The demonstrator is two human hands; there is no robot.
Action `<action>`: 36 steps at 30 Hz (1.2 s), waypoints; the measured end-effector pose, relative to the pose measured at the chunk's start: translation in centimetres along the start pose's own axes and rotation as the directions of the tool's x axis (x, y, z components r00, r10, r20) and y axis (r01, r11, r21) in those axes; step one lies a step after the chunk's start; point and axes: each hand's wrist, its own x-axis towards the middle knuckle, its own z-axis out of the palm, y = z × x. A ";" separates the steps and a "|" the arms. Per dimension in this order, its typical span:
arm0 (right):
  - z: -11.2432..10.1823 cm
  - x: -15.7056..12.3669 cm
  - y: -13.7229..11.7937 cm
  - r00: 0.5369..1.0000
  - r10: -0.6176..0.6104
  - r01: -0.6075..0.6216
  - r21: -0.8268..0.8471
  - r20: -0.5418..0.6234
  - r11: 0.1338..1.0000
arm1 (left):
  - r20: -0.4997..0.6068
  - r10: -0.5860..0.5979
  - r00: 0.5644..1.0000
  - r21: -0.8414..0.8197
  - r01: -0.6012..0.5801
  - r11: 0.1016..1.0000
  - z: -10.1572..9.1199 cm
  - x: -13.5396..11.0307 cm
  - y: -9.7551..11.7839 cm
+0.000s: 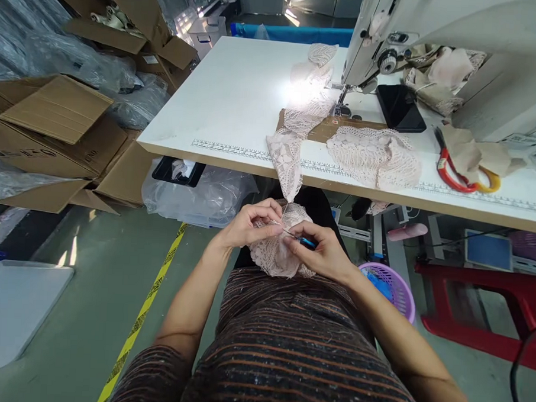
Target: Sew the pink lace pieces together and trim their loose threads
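Observation:
My left hand (259, 223) is closed, pinching the edge of a pale pink lace piece (277, 255) that lies bunched over my lap. Close beside it, my right hand (319, 247) grips a small blue-handled tool (307, 243) with a thin metal tip. That tip points at the lace by my left fingertips; whether it is a seam ripper or thread snips I cannot tell. From the table edge a chain of lace pieces (287, 160) hangs down toward my hands. Its upper part lies on the tabletop, running back beside the sewing machine needle.
The white sewing table (237, 93) carries a sewing machine (381, 40), a folded lace piece (376, 158), a black phone (400, 108) and red-and-yellow-handled scissors (462, 174). Cardboard boxes (53, 132) stand at left. A purple basket (401, 290) and red stool (482, 275) are at right.

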 end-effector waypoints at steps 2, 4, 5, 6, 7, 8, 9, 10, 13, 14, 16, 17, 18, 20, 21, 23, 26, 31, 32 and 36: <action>-0.5 0.7 0.8 0.998 0.051 -0.051 -0.022 -0.030 0.998 | -0.048 -0.104 0.993 -0.035 0.102 0.994 0.1 -0.5 0.0; -0.9 1.5 1.5 0.995 0.096 -0.097 -0.023 -0.037 0.995 | -0.075 -0.187 0.979 -0.056 0.183 0.981 0.1 -0.9 0.0; -0.9 2.0 1.8 0.994 0.108 -0.109 -0.019 -0.029 0.994 | -0.086 -0.212 0.973 -0.058 0.208 0.976 0.1 -1.0 0.0; -0.9 2.5 2.1 0.994 0.112 -0.112 -0.016 -0.018 0.994 | -0.098 -0.225 0.969 -0.058 0.220 0.974 0.1 -1.1 0.0; -0.8 2.9 2.2 0.994 0.108 -0.108 -0.017 -0.009 0.994 | -0.107 -0.231 0.967 -0.056 0.226 0.973 0.2 -1.2 0.0; -0.7 3.3 2.3 0.995 0.098 -0.098 -0.020 -0.002 0.995 | -0.112 -0.233 0.966 -0.053 0.229 0.972 0.2 -1.2 0.0; -0.6 3.7 2.3 0.996 0.087 -0.087 -0.027 -0.005 0.996 | -0.116 -0.236 0.965 -0.051 0.231 0.972 0.2 -1.2 0.0; -0.4 3.9 2.3 0.997 0.077 -0.078 -0.037 -0.021 0.996 | -0.120 -0.236 0.964 -0.050 0.232 0.971 0.2 -1.2 0.0; -0.2 4.1 2.5 0.990 0.076 -0.086 -0.081 -0.116 0.993 | -0.140 -0.232 0.962 -0.064 0.225 0.972 0.2 -1.1 -0.2; -0.2 3.9 2.6 0.986 0.086 -0.099 -0.089 -0.142 0.991 | -0.146 -0.232 0.962 -0.075 0.223 0.972 0.1 -1.1 -0.3; -0.2 3.2 2.7 0.983 0.118 -0.130 -0.080 -0.140 0.988 | -0.152 -0.228 0.962 -0.099 0.215 0.972 0.1 -1.1 -0.4; -0.2 2.8 2.6 0.984 0.134 -0.143 -0.071 -0.114 0.987 | -0.151 -0.228 0.962 -0.109 0.213 0.971 0.0 -1.1 -0.4; -0.2 2.4 2.5 0.986 0.144 -0.149 -0.066 -0.079 0.987 | -0.146 -0.229 0.962 -0.116 0.213 0.970 0.0 -1.1 -0.5; -0.2 1.8 2.1 0.990 0.139 -0.140 -0.072 -0.010 0.988 | -0.137 -0.231 0.963 -0.122 0.215 0.969 0.0 -1.0 -0.5; -0.2 1.7 1.8 0.992 0.126 -0.124 -0.084 0.015 0.989 | -0.132 -0.231 0.964 -0.122 0.215 0.969 0.0 -1.0 -0.4; 0.0 1.7 1.3 0.995 0.087 -0.081 -0.115 0.045 0.990 | -0.116 -0.231 0.966 -0.117 0.218 0.969 0.0 -0.9 -0.3; 0.1 2.2 0.8 0.997 0.038 -0.026 -0.167 0.073 0.986 | -0.088 -0.245 0.965 -0.118 0.235 0.965 0.1 -1.0 -0.3; 0.3 2.6 1.2 0.999 0.023 -0.017 -0.209 0.025 0.978 | -0.073 -0.250 0.965 -0.130 0.239 0.962 0.1 -1.1 -0.4; 0.4 2.5 1.4 1.000 0.026 -0.027 -0.185 -0.011 0.982 | -0.077 -0.248 0.966 -0.132 0.237 0.963 0.1 -1.1 -0.4; 1.4 2.2 1.9 0.996 0.075 -0.074 0.008 -0.050 0.997 | -0.111 -0.252 0.961 -0.187 0.229 0.955 0.4 -0.7 -1.5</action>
